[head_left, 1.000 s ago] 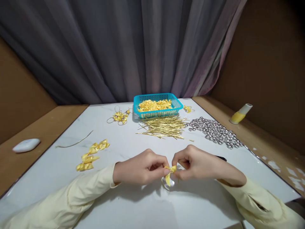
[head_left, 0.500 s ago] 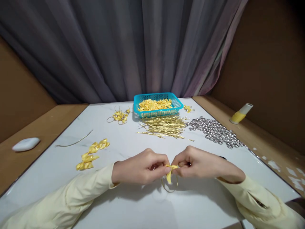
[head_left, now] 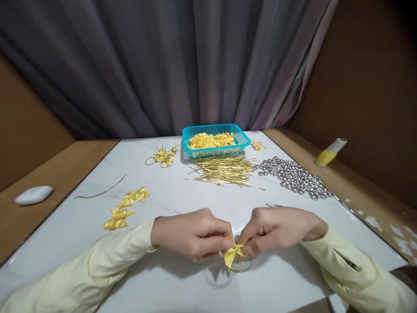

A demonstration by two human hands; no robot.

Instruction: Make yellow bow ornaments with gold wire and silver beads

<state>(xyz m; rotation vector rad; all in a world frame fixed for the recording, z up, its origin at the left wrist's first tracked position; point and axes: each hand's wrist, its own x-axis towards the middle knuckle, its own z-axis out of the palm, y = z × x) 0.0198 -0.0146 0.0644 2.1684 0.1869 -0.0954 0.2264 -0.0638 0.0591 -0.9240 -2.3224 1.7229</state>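
Observation:
Between my two hands, near the front of the white table, is a yellow ribbon bow (head_left: 232, 255) with a loop of gold cord (head_left: 246, 268) hanging below it. My left hand (head_left: 195, 233) pinches the bow's left side between thumb and fingertips. From the right, my right hand (head_left: 276, 231) is closed at the bow's other side, its thumb against the ribbon. The fingertips partly hide the bow's middle. Several loose yellow bows (head_left: 122, 211) lie left of my left hand, beside a single gold cord (head_left: 100, 191).
A teal basket (head_left: 215, 151) of yellow bows stands at the back. Before it lie gold cords (head_left: 228, 171), with silver beads (head_left: 296, 178) to the right. Looped bows (head_left: 163, 156) sit at back left. A dark thin tool (head_left: 273, 205) shows behind my right hand.
Both hands have come slightly lower and nearer with the bow. The bow has turned, showing more of its ribbon, and the loop has swung right. The thin tool behind my right hand shows more.

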